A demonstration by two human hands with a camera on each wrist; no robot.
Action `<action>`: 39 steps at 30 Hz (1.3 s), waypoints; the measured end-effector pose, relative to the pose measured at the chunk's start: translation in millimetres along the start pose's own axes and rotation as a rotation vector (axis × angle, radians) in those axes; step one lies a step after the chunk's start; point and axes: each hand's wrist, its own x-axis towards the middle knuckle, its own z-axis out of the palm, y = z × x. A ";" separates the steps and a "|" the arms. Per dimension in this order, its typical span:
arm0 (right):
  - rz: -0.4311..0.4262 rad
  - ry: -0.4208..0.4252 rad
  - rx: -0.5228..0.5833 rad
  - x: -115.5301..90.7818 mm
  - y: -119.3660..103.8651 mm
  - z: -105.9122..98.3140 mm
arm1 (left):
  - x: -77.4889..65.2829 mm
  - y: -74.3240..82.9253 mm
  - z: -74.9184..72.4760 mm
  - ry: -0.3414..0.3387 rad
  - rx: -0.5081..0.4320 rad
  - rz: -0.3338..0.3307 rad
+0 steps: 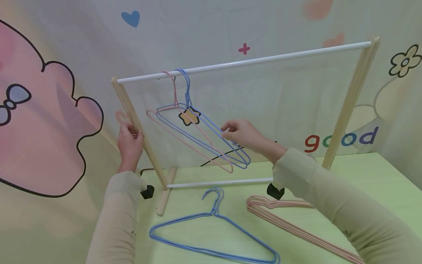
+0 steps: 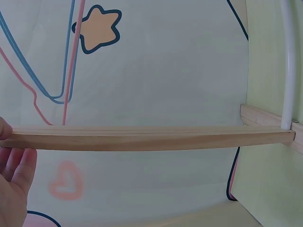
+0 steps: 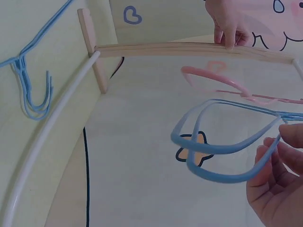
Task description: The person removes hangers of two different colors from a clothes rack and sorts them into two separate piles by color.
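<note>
So, closest to the wearer, a few sky-blue, thin-wire, triangular clothes hangers (image 1: 215,212) lay nested flat on the pale green table (image 1: 389,183), hooks pointing towards the rack, probably so they'd be easy to grab. Right of them, partly behind the sleeve, was a bundle of salmon-pink thin-wire hangers (image 1: 290,226), all lined up the same way, I'd guess to stop them tangling.

A bit further off ran the lower slim white bar (image 1: 224,182), which seemed to tie the rack's feet together. Above that were the hands. The left hand (image 1: 130,145) was curled around the light wooden left-hand post (image 1: 150,154), thumb one side and fingers the other, likely to steady a pretty light frame. The right hand (image 1: 245,135) was nearly closed, thumb and fingers pinching the sloping wire of a hung pair of blue hangers (image 1: 188,97), I reckon to control how they sat without touching the hooks.

Those hooked over the upper white rail (image 1: 244,64), left end, just beside a single hung pink hanger (image 1: 175,91) nearer the post, so they dangled freely. Furthest back was a pale cartoon-print backdrop (image 1: 204,33).
</note>
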 end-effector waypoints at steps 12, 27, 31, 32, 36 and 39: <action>0.048 0.102 0.039 2.8 -8.1 -8.2 | -1.2 3.8 2.0 -0.001 0.000 0.005; 0.032 0.286 0.068 -21.4 1.2 -52.5 | -1.9 3.1 1.0 -0.022 0.006 -0.028; 0.029 0.307 0.107 -32.7 7.9 -66.6 | -1.9 1.0 0.7 -0.026 0.018 -0.040; 0.024 0.310 0.119 -35.8 9.5 -70.6 | -1.8 0.8 0.7 -0.024 0.019 -0.038; 0.016 0.318 0.145 -48.5 17.4 -86.4 | -1.1 0.5 1.0 -0.008 0.017 -0.026; 0.021 0.317 0.140 -57.1 23.2 -96.1 | -0.5 0.9 0.9 -0.002 0.016 -0.020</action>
